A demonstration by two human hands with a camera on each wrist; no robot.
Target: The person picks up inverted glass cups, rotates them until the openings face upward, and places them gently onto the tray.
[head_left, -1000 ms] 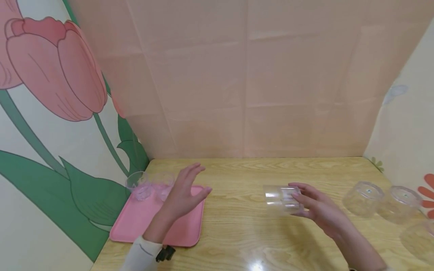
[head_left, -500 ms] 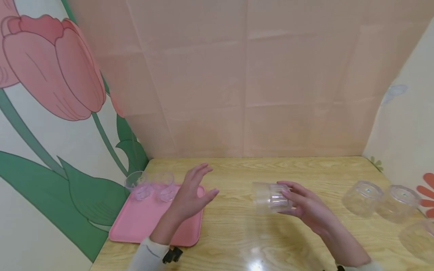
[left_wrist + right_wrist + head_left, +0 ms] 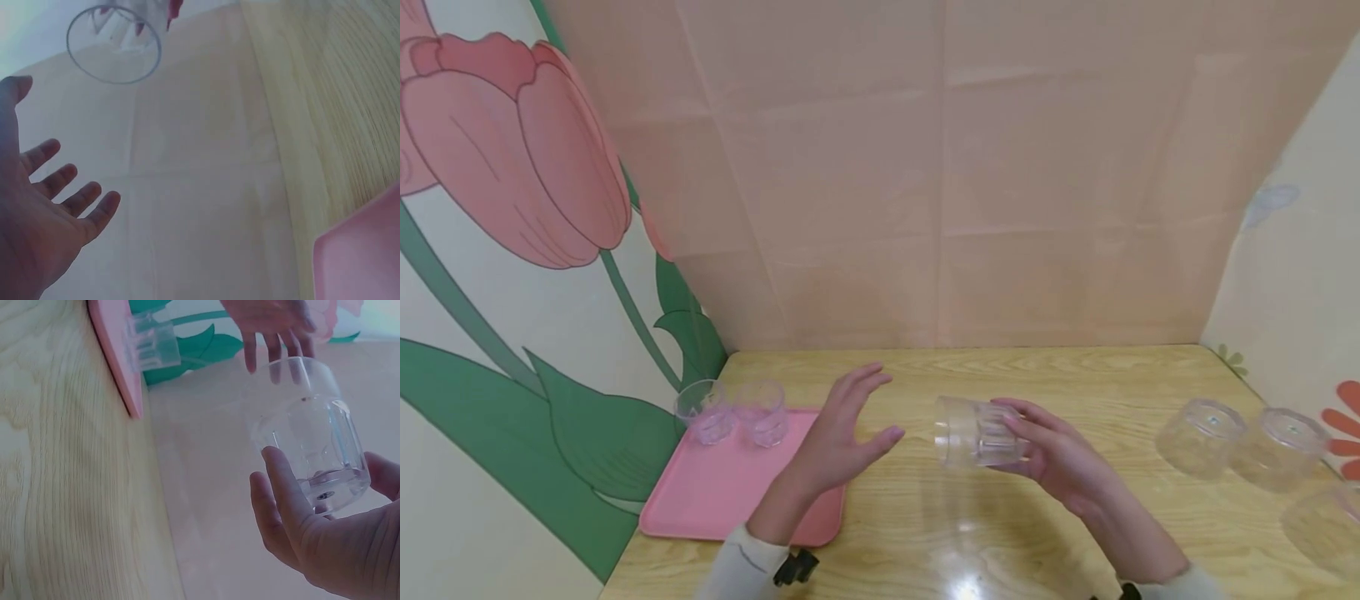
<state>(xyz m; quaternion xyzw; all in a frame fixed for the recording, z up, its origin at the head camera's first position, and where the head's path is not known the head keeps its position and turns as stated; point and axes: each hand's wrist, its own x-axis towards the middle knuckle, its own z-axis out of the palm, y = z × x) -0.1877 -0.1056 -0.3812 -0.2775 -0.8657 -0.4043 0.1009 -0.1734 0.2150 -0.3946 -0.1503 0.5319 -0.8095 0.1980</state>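
A clear drinking glass (image 3: 973, 432) lies sideways in the air in the head view, its mouth facing left. My right hand (image 3: 1060, 454) grips it round the base end, fingers on one side and thumb on the other, as the right wrist view also shows. To the left, my left hand (image 3: 838, 442) is held up with fingers spread and nothing in it, apart from the glass's rim. In the left wrist view the glass's round mouth (image 3: 114, 45) appears above the left hand (image 3: 47, 206). Two more clear glasses (image 3: 767, 417) stand upright on a pink tray (image 3: 715, 492).
Several clear glasses (image 3: 1202, 437) stand upside down at the right side of the wooden table (image 3: 1075, 375). A pink sheet (image 3: 940, 183) hangs behind the table. Walls with painted flowers (image 3: 527, 158) close off both sides.
My right hand has carried the glass leftward above the table. My left hand has moved right, away from the standing glasses, so the gap between the hands is smaller.
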